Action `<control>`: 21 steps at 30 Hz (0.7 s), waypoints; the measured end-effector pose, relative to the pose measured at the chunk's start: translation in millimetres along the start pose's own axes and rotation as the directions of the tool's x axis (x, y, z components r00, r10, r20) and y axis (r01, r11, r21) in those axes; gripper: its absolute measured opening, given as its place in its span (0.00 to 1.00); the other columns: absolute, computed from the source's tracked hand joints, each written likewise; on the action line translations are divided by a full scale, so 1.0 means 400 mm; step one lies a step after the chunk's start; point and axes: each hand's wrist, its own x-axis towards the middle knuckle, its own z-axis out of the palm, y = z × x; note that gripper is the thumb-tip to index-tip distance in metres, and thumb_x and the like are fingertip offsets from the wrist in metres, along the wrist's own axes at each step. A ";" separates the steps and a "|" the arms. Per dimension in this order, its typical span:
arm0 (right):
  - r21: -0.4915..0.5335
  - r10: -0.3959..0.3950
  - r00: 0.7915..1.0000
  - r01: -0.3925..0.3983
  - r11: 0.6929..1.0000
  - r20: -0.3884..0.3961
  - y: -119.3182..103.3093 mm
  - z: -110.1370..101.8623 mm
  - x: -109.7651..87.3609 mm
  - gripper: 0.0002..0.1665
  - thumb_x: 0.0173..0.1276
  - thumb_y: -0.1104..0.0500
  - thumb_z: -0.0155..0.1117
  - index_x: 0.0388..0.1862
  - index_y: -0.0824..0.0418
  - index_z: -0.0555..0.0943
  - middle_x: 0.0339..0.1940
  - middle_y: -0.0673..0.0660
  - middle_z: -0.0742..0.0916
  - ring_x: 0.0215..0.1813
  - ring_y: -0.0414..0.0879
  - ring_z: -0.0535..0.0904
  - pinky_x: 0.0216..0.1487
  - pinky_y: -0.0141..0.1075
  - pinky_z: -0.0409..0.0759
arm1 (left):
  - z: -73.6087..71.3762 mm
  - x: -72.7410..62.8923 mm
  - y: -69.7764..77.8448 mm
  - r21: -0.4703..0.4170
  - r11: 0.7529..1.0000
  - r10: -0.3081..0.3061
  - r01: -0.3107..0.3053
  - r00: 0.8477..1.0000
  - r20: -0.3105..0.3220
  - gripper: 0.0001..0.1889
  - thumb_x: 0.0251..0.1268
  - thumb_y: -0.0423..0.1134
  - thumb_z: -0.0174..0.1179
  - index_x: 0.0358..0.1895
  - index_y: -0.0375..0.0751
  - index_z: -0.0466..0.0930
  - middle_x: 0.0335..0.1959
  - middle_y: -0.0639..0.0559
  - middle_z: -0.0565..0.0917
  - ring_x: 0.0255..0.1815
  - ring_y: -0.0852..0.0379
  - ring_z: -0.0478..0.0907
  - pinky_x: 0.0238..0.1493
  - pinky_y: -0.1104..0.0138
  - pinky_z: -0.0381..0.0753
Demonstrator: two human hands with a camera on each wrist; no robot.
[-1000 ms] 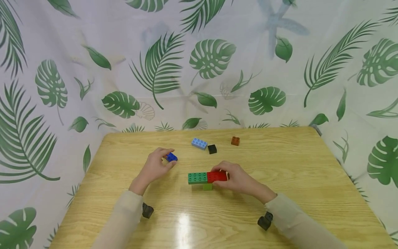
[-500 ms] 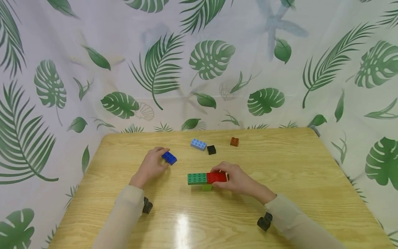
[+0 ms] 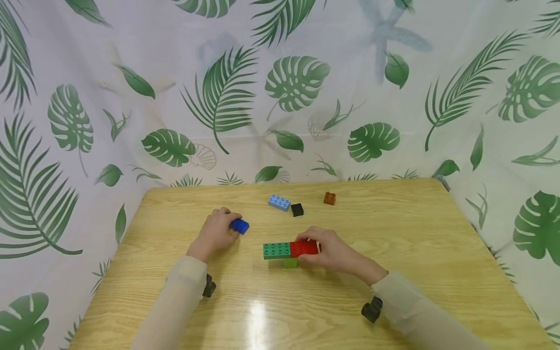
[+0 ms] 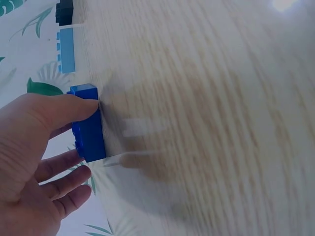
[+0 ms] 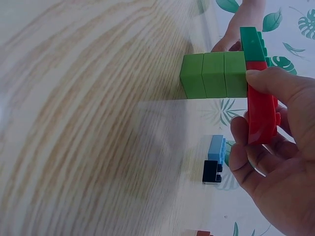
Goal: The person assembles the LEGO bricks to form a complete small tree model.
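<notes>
At the left of the table, my left hand (image 3: pixel 216 231) pinches a dark blue toy building brick (image 3: pixel 239 225). The left wrist view shows the thumb across the side of this blue brick (image 4: pixel 91 130), its studs facing the backdrop. My right hand (image 3: pixel 330 249) grips a red brick (image 5: pixel 261 108) between thumb and fingers. That red brick and a green brick (image 3: pixel 276 250) lie end to end on top of a light green stack (image 5: pixel 214 76). The stack stands upright on the table. Fingers hide part of the red brick.
Behind the stack lie a light blue brick (image 3: pixel 279 202), a small black brick (image 3: pixel 297 209) and a small brown brick (image 3: pixel 330 198). A leaf-patterned cloth (image 3: pixel 245 121) hangs at the back edge and sides of the wooden table (image 3: pixel 393 218).
The left hand has shifted its fingers on the blue brick, which turned and moved slightly left and toward me. The right hand keeps its hold on the red brick.
</notes>
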 end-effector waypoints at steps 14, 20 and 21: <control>-0.025 0.012 1.000 -0.011 1.000 0.016 -0.002 -0.003 0.008 0.21 0.71 0.54 0.75 0.59 0.59 0.84 0.51 0.54 0.87 0.48 0.44 0.79 0.50 0.35 0.81 | -0.014 -0.011 0.010 -0.006 0.999 -0.043 0.043 0.998 0.051 0.21 0.67 0.43 0.74 0.59 0.39 0.85 0.54 0.37 0.82 0.55 0.39 0.78 0.60 0.46 0.80; -0.020 0.009 1.000 -0.009 1.000 0.022 -0.001 -0.005 0.006 0.22 0.70 0.53 0.75 0.59 0.59 0.84 0.53 0.55 0.87 0.49 0.45 0.79 0.51 0.36 0.82 | -0.036 -0.015 0.029 -0.122 0.991 -0.041 0.046 0.998 0.044 0.20 0.69 0.41 0.72 0.57 0.34 0.83 0.54 0.39 0.86 0.53 0.43 0.83 0.59 0.49 0.83; -0.015 0.012 1.000 -0.012 1.000 0.022 -0.001 -0.005 0.006 0.22 0.70 0.53 0.75 0.59 0.59 0.84 0.53 0.55 0.87 0.49 0.45 0.79 0.51 0.36 0.82 | -0.042 -0.015 0.033 -0.141 0.989 -0.034 0.039 0.999 0.039 0.19 0.69 0.41 0.72 0.56 0.33 0.82 0.53 0.39 0.86 0.52 0.44 0.83 0.58 0.50 0.84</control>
